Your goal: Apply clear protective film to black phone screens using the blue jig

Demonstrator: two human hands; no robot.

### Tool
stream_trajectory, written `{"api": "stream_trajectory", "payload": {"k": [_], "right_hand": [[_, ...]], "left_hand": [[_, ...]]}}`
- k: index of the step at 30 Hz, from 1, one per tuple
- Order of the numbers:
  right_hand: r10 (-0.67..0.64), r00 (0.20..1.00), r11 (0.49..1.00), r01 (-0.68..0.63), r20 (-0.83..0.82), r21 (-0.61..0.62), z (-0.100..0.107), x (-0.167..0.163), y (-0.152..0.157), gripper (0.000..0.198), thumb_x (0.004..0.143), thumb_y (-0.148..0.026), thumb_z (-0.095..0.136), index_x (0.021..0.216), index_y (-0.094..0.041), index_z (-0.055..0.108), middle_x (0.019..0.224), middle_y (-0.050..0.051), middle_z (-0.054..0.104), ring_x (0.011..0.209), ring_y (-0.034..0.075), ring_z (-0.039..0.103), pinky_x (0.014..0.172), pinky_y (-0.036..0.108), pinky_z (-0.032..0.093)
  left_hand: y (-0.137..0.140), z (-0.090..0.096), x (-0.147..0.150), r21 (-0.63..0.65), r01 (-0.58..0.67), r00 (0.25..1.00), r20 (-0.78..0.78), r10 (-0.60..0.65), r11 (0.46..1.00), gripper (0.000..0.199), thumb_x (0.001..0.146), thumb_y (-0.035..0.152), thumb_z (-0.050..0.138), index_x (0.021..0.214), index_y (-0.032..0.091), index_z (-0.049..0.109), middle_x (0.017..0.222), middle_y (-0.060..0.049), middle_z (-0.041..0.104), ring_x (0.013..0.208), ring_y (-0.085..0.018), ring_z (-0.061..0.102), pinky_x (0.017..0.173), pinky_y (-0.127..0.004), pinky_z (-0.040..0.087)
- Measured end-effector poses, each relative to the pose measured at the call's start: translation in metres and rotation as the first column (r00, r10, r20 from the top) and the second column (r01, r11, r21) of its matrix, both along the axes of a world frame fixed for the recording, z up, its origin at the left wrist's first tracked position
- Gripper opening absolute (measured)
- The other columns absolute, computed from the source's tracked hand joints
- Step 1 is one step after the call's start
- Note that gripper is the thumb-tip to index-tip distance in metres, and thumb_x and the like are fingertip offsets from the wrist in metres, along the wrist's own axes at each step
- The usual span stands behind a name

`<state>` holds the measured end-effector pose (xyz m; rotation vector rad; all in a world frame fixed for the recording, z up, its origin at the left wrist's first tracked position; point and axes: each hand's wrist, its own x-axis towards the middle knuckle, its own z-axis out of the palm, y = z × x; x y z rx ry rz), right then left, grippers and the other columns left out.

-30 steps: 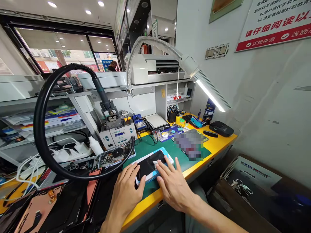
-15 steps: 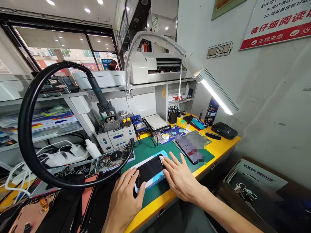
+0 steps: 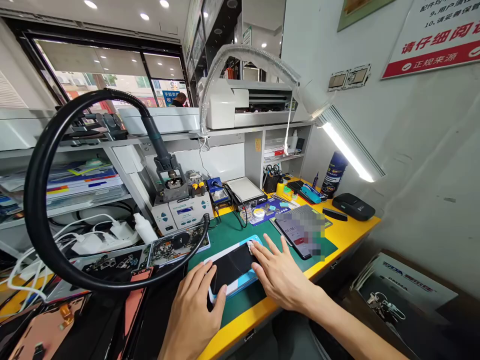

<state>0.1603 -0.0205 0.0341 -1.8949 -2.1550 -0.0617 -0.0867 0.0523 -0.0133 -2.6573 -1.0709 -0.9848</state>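
Head view, black panel [image 3: 233, 266]: lay flat on blue-and-white backing [image 3: 245, 278], lower centre.
Left hand [image 3: 198, 306]: half-curled, bracketed panel's left end, likely to steady it.
Right hand [image 3: 280, 276]: loosely spread, fingertips on white wad [image 3: 250, 245]; pinched or pressed, couldn't tell.
Lamp [image 3: 347, 150]: slanted down, upper right, presumably for light.

A person's left hand [image 3: 200, 302] lies palm down, fingers [image 3: 193, 276] pointing forward and thumb [image 3: 220, 301] held apart, as the right hand [image 3: 281, 275] extends from a bare, slanting forearm [image 3: 337, 315], its outer fingers fanned away from the rest.
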Motion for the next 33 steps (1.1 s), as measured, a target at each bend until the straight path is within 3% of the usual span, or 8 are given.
{"api": "stream_trajectory", "payload": {"k": [4, 9, 15, 22, 27, 33], "right_hand": [[-0.059, 0.998, 0.997, 0.060, -0.012, 0.042, 0.000, -0.020, 0.016, 0.057, 0.106, -0.042, 0.027, 0.154, -0.014, 0.039, 0.155, 0.013, 0.044, 0.150, 0.043, 0.019, 0.113, 0.078, 0.008], [0.119, 0.991, 0.991, -0.116, -0.054, 0.067, 0.005, -0.054, 0.009, 0.060, 0.107, -0.046, 0.025, 0.154, -0.012, 0.040, 0.157, 0.014, 0.040, 0.150, 0.041, 0.018, 0.116, 0.075, 0.008], [0.075, 0.997, 0.996, -0.074, -0.021, 0.047, 0.003, -0.053, 0.010, 0.054, 0.106, -0.037, 0.027, 0.150, -0.013, 0.046, 0.156, 0.016, 0.042, 0.146, 0.049, 0.023, 0.108, 0.084, 0.008], [0.327, 0.944, 0.945, -0.326, -0.036, 0.043, 0.014, -0.071, 0.014, 0.051, 0.106, -0.037, 0.028, 0.149, -0.018, 0.047, 0.154, 0.010, 0.046, 0.149, 0.041, 0.024, 0.113, 0.077, 0.014], [0.261, 0.965, 0.965, -0.261, 0.007, 0.039, 0.015, -0.070, 0.019, 0.049, 0.106, -0.033, 0.028, 0.143, -0.015, 0.055, 0.153, 0.015, 0.047, 0.146, 0.046, 0.026, 0.110, 0.081, 0.013], [0.381, 0.923, 0.925, -0.380, -0.048, 0.022, 0.017, -0.073, 0.019, 0.050, 0.106, -0.033, 0.028, 0.150, -0.016, 0.046, 0.153, 0.011, 0.047, 0.149, 0.040, 0.025, 0.115, 0.073, 0.017]], "left_hand": [[0.002, -0.001, 0.000, -0.018, 0.018, 1.000, 0.022, -0.018, 1.000, 0.042, 0.093, 0.040, 0.058, 0.129, 0.019, 0.059, 0.132, -0.012, 0.064, 0.124, -0.031, 0.057, 0.101, -0.049, 0.053], [0.001, 0.000, -0.001, -0.090, 0.028, 0.998, 0.059, -0.023, 0.996, 0.047, 0.093, 0.037, 0.057, 0.136, 0.018, 0.051, 0.134, -0.013, 0.059, 0.125, -0.030, 0.055, 0.103, -0.049, 0.050], [-0.007, 0.011, 0.003, -0.194, -0.045, 0.993, 0.101, 0.065, 0.980, 0.053, 0.091, 0.041, 0.059, 0.137, 0.020, 0.046, 0.122, -0.014, 0.060, 0.113, -0.032, 0.058, 0.096, -0.051, 0.052], [-0.009, 0.012, 0.000, -0.229, -0.029, 0.990, 0.126, 0.059, 0.973, 0.051, 0.088, 0.022, 0.052, 0.138, 0.019, 0.045, 0.124, -0.014, 0.060, 0.116, -0.031, 0.059, 0.097, -0.049, 0.052], [-0.011, 0.014, -0.001, -0.272, -0.010, 0.992, 0.116, 0.043, 0.962, 0.052, 0.091, 0.029, 0.055, 0.140, 0.018, 0.043, 0.128, -0.015, 0.059, 0.120, -0.030, 0.057, 0.102, -0.050, 0.050], [-0.012, 0.014, -0.002, -0.316, -0.009, 0.982, 0.175, 0.068, 0.949, 0.049, 0.092, 0.022, 0.049, 0.140, 0.018, 0.044, 0.133, -0.015, 0.058, 0.125, -0.028, 0.056, 0.105, -0.048, 0.050]]}}
